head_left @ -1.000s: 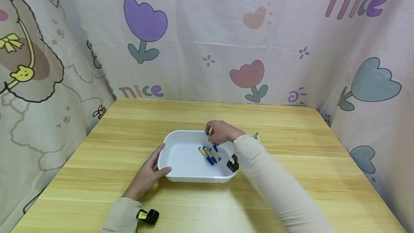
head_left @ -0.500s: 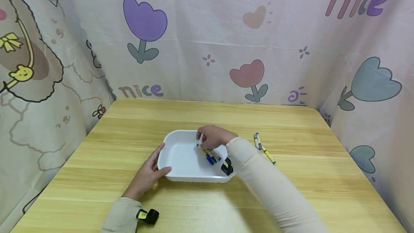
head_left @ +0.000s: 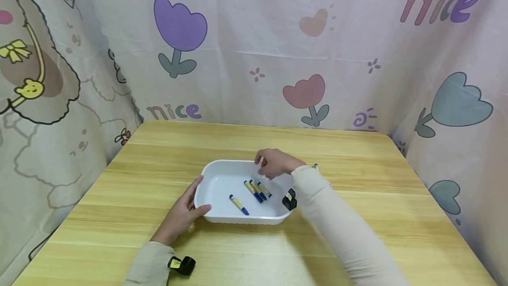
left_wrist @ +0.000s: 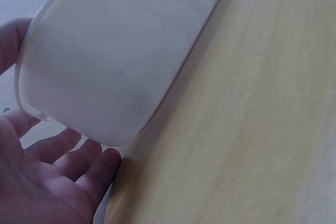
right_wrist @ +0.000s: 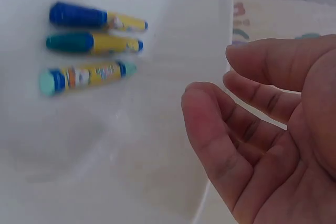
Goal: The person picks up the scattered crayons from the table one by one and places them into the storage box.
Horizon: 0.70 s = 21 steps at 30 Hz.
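Note:
My left hand (head_left: 180, 213) grips the left end of a white plastic tray (head_left: 222, 220), thumb over the front rim; the left wrist view shows its fingers against the tray's outer wall (left_wrist: 105, 61). My right hand (head_left: 275, 163) hovers over the tray's back right part, fingers loosely bent and holding nothing, as the right wrist view confirms. Inside the tray, three short yellow markers (head_left: 253, 191) with blue and teal ends lie side by side. Another yellow and blue marker (head_left: 239, 205) lies apart from them, nearer the front.
Beyond the right sleeve, the end of another marker (head_left: 316, 167) shows on the wooden table (head_left: 166, 158); the sleeve hides the rest there. A patterned cloth (head_left: 238, 21) hangs behind the table and along its sides.
The right hand reached left and down into the tray with a marker, let it go, and moved back up and right. That marker now lies apart. The left hand stays on the tray.

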Motion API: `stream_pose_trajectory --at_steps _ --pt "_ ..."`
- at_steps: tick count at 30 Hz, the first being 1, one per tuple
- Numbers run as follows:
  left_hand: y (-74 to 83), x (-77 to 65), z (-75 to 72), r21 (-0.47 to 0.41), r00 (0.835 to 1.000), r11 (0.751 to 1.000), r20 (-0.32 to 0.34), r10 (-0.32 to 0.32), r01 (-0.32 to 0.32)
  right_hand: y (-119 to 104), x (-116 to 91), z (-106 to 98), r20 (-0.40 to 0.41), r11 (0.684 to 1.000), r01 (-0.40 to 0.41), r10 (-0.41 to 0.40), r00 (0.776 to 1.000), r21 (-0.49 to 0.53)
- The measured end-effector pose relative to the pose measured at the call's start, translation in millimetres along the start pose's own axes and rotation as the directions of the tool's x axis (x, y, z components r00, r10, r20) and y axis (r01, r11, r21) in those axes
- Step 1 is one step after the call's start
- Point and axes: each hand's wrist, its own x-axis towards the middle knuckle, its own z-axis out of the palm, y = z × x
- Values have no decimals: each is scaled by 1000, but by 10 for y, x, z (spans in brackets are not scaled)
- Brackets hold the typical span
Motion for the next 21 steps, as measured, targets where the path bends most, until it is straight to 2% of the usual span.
stream_pose_trajectory --at_steps 11,21 --pt "3 5 8 -9 1000 1000 9 2 -2 286 -161 -287 -65 999 -12 15 998 45" --pt "-12 9 8 -4 1000 1000 8 5 -5 625 -269 -433 -95 993 -54 64 993 101"
